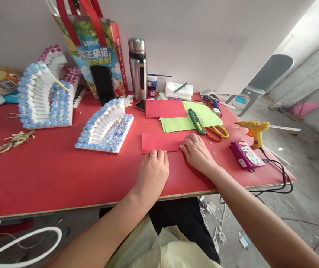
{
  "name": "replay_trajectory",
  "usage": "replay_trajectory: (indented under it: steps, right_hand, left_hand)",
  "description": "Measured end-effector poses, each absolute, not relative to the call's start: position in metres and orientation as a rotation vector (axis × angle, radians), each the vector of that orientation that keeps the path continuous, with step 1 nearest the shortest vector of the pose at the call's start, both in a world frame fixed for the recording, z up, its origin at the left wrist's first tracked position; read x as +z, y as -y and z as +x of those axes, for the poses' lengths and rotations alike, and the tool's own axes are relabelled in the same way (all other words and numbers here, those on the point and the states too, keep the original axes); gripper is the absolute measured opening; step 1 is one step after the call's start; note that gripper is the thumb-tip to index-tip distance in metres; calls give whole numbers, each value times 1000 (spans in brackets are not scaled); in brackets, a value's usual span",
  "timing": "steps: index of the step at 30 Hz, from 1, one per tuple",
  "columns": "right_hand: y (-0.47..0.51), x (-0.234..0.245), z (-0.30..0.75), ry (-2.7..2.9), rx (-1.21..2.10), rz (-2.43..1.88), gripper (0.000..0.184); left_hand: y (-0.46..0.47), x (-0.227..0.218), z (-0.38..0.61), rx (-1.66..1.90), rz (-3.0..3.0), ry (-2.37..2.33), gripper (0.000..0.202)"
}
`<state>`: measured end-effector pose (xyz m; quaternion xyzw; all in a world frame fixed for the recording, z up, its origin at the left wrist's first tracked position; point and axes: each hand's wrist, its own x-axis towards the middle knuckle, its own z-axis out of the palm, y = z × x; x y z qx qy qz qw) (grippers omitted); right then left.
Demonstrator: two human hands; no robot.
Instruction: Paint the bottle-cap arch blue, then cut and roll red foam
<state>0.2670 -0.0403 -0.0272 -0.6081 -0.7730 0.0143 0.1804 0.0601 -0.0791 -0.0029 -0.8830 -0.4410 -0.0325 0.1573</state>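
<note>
A folded-looking strip of red paper [162,141] lies on the red tabletop in front of me. My left hand [153,169], with a ring on one finger, has its fingers curled on the paper's near edge. At the right end of the same strip, my right hand [197,150] pinches the corner, fingers together. Just beyond lie another red sheet [165,109] and light green paper [176,124]. A green utility knife [196,121] rests on the green paper, with the scissors' handles [218,134] next to it.
To the left stand blue-and-white flowered craft pieces [103,128]. A steel flask [138,69], a phone [103,85] and a shopping bag [92,48] line the wall. On the right are a yellow glue gun [255,132] and a purple power socket [245,155] with trailing cables.
</note>
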Motion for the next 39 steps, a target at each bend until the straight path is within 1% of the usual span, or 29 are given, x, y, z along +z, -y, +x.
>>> replay_trajectory:
  steps: [4,7,9,12,15,20,24,28,34,39]
  right_hand:
    - [40,-27,267,2175,48,-1728,20]
    - [40,-26,267,2170,57,-1723,21]
    - [41,-26,267,2166,64,-1720,21]
    - [41,-26,267,2158,64,-1726,20]
    - [41,-26,267,2156,59,-1740,19]
    - [41,-27,266,2153,49,-1734,19]
    - [41,-28,267,2141,61,-1737,18]
    - [41,-27,267,2120,74,-1775,20]
    - [42,-25,268,2118,74,-1816,20]
    - [42,-26,268,2125,53,-1818,21]
  left_hand:
    - [53,2,46,-233,-2676,1425,29]
    - [29,2,31,-527,-2861,1561,19]
    - [21,1,24,-605,-2906,1604,15]
    - [22,1,19,-567,-2905,1534,18]
    - [25,3,18,-453,-2892,1476,22]
    - [19,6,19,-274,-2946,1460,22]
    - [11,5,16,-401,-3036,1646,14]
    - [10,1,14,-534,-3027,1812,13]
    - [15,-7,16,-607,-2951,1760,16]
    - [21,-8,19,-584,-2883,1710,18]
